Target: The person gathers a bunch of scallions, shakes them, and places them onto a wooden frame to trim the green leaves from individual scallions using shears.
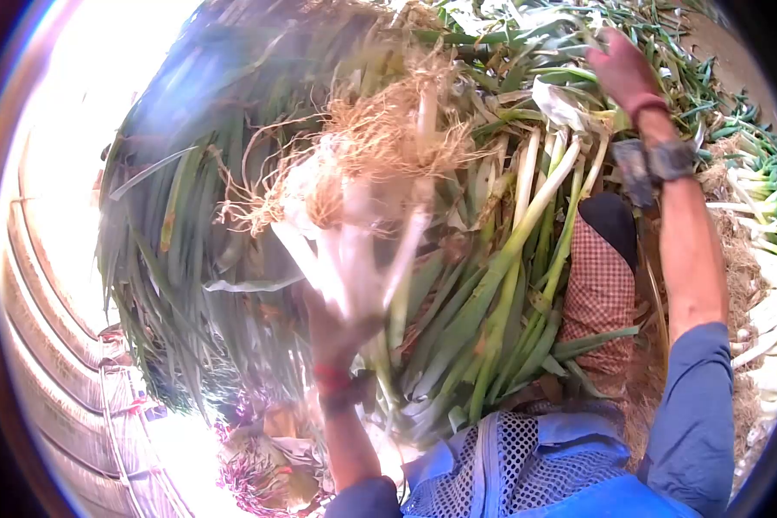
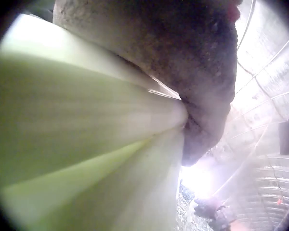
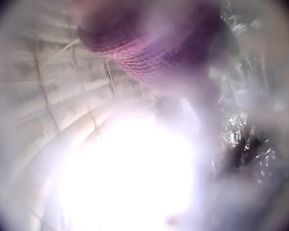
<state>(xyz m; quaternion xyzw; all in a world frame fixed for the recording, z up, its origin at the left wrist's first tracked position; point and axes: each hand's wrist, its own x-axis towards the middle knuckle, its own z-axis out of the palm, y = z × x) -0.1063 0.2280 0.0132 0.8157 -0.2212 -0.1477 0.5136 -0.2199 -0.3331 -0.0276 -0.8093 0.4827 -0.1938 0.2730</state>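
Above the left hand (image 1: 337, 324), a bunch of white-stalked spring onions with tangled tan roots (image 1: 354, 198) is held raised; the fingers are curled round the pale stalks just below the root end. The left wrist view confirms the clasp: pale green-white stalks (image 2: 86, 144) fill the frame and run straight under the hand (image 2: 192, 62).

Orientation: the bunch's long axis runs from the grip up and away from the person. Roots point upward and outward; the green leaf ends trail down past the wrist, though where they finish is lost in blur.

Progress, as a judgement: one bunch is gathered and lifted, not yet set anywhere. Much remains, since a large heap of long green onion leaves and white stalks (image 1: 492, 285) lies unsorted beyond and to the right of the grip.

Further right of the grip, the right hand (image 1: 622, 69) reaches far out onto the heap, resting among leaves. Whether it grasps anything cannot be told; the right wrist view is glare and blur.

Below the grip sit a red checked cloth (image 1: 600, 293) and a blue mesh garment (image 1: 527, 457). Left of the grip curve the ribs of a pale tunnel covering (image 1: 52, 302).
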